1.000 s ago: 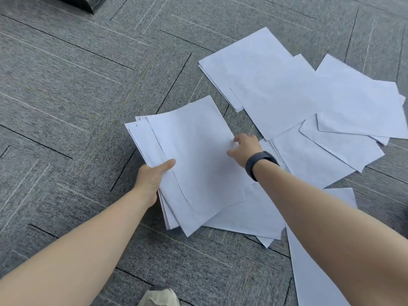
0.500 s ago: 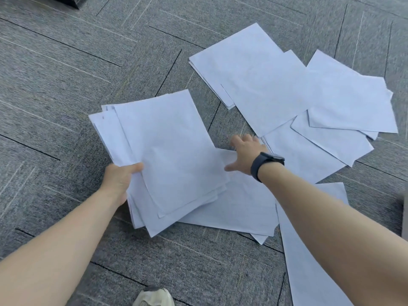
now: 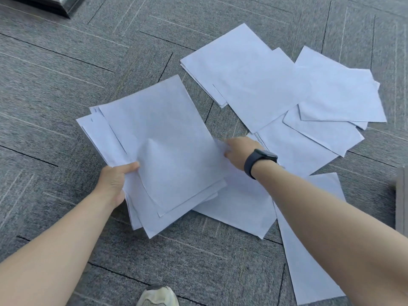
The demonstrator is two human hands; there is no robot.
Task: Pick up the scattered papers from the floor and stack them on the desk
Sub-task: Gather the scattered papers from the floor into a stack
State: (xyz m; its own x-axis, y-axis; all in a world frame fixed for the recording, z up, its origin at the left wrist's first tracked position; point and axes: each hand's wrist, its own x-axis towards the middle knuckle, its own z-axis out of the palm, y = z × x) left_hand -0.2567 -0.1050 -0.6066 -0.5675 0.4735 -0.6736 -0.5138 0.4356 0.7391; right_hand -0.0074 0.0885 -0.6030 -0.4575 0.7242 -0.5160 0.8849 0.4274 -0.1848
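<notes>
My left hand grips the lower left edge of a fanned stack of white papers, held tilted just above the grey carpet. My right hand, with a dark watch on its wrist, reaches to the stack's right edge. Its fingertips pinch the edge of a loose sheet that lies partly under the stack. Several more white sheets lie overlapping on the floor beyond and to the right. One long sheet runs under my right forearm.
Grey carpet tiles cover the floor. A dark furniture base sits at the top left corner. A grey object stands at the right edge. The toe of my shoe shows at the bottom.
My left hand has lifted the stack and shifted it left, then back toward the middle. My right hand has let go of the stack's top sheet and moved to a loose sheet's edge.
</notes>
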